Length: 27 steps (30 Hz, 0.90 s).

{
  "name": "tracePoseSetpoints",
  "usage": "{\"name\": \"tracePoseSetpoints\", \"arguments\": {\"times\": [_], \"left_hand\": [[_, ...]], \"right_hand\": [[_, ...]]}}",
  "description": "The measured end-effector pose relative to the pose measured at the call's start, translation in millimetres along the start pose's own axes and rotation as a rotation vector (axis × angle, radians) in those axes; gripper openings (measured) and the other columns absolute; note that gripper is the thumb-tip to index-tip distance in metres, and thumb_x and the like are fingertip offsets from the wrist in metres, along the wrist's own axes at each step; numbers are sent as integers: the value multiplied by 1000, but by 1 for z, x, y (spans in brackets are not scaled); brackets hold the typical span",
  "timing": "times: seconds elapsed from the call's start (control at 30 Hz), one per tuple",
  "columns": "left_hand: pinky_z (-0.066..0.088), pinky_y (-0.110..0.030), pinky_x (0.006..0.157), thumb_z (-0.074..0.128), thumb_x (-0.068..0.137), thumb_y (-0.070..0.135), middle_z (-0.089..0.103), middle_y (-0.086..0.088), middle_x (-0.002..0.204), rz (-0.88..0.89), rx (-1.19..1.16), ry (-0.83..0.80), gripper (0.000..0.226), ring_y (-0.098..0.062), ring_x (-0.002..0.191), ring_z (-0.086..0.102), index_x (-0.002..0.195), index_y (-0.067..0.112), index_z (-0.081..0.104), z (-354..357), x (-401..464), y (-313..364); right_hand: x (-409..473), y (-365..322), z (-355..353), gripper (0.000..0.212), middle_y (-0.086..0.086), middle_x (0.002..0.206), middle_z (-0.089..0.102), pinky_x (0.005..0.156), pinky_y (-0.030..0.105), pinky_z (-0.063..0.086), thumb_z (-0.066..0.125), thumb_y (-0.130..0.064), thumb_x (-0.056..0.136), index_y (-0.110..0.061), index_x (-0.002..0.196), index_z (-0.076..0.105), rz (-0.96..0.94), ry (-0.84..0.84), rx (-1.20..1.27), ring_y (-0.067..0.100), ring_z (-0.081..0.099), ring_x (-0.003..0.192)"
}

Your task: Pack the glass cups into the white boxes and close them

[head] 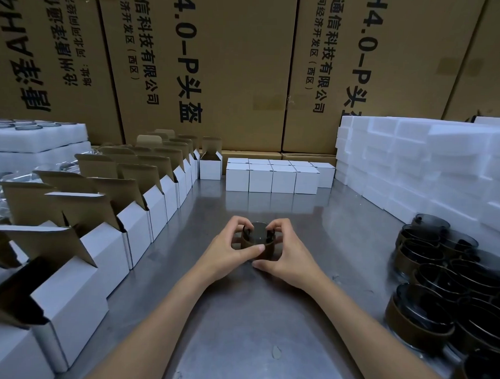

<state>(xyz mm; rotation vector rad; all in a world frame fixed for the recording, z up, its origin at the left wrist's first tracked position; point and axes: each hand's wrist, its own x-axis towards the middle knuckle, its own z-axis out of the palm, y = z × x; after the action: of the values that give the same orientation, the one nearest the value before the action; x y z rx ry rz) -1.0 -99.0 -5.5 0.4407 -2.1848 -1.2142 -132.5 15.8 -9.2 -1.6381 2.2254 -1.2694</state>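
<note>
both hands, left hand (227, 246) and right hand (286, 255), around one glass cup (257, 242), open white boxes (134, 227) alongside

Grey metal table (267, 317) carrying everything. Glass cup (257, 242) sitting mid-table. Open white boxes (146, 214) lining up left of cup, closed white boxes (272, 178) standing beyond it, dark sleeved cups (438, 269) clustering right, white foam blocks (413, 172) stacking far right.
</note>
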Motion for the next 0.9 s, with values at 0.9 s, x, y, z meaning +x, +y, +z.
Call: {"name": "tracePoseSetpoints", "arguments": {"times": [0.9], "left_hand": [[42, -31, 94, 51, 96, 19, 58, -8, 126, -409, 371, 175, 27, -23, 115, 53, 121, 11, 60, -58, 175, -72]], "right_hand": [[131, 24, 23, 23, -2, 64, 66, 42, 19, 36, 55, -24, 94, -19, 72, 63, 374, 162, 523, 8, 47, 44]]}}
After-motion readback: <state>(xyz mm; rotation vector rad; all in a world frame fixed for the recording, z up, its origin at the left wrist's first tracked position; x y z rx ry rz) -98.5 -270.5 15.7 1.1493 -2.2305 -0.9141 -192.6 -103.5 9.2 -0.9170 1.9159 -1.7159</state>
